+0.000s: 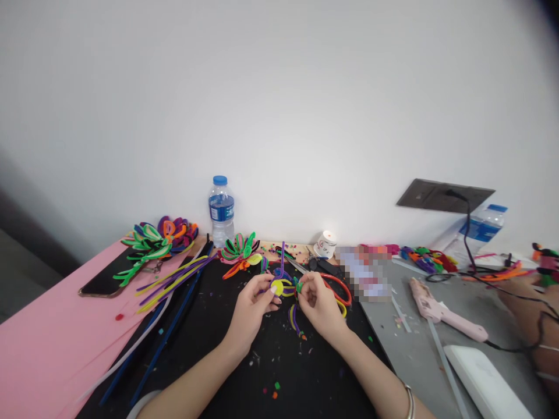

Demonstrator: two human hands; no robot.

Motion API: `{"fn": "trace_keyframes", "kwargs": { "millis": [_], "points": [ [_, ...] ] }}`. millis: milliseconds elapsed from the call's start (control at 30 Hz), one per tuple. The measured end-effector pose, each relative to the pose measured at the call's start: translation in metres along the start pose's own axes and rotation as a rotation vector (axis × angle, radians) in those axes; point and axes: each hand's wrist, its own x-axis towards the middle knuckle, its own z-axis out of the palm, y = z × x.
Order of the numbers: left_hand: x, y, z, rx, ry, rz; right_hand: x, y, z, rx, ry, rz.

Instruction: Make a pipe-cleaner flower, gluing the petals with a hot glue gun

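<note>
My left hand (252, 307) is closed, with thumb and fingers pinching a purple and yellow pipe-cleaner piece. A yellow round part (276, 288) of it shows at my thumb, and a purple stem (282, 259) sticks up behind. Close beside it, my right hand (322, 308) is pinched on a small green piece (299, 287). Whether the two pieces are joined is hidden by the fingers. A purple and yellow pipe-cleaner loop (293, 319) hangs or lies below, between the hands. Scissors with red handles (343, 286) lie just behind my right hand.
Left: a phone (102, 276), pipe-cleaner flowers (168, 235) and loose pipe cleaners (174, 282). Behind: a water bottle (221, 212) and a paper cup (325, 244). Right: a pink glue gun (445, 314), its black cord, a white case (484, 381) and another person's arm (526, 314).
</note>
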Motion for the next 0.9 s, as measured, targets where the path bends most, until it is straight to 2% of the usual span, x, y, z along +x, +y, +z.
{"fn": "trace_keyframes", "kwargs": {
  "millis": [167,433,567,700,900],
  "points": [
    [0.001,-0.001,-0.001,-0.002,0.004,-0.004,-0.001,-0.001,0.0,0.0,-0.012,-0.004],
    [0.001,-0.002,-0.001,-0.006,0.001,-0.006,0.0,-0.005,-0.005,-0.072,0.066,-0.059],
    [0.0,-0.001,-0.001,-0.008,0.003,-0.012,-0.001,-0.004,-0.004,-0.09,0.073,0.023],
    [0.0,0.001,0.0,0.0,0.006,-0.013,-0.002,-0.007,-0.002,0.021,0.111,0.071],
    [0.0,0.001,0.0,0.002,0.024,-0.009,-0.002,-0.009,-0.004,0.028,0.043,0.022]
  ]
}}
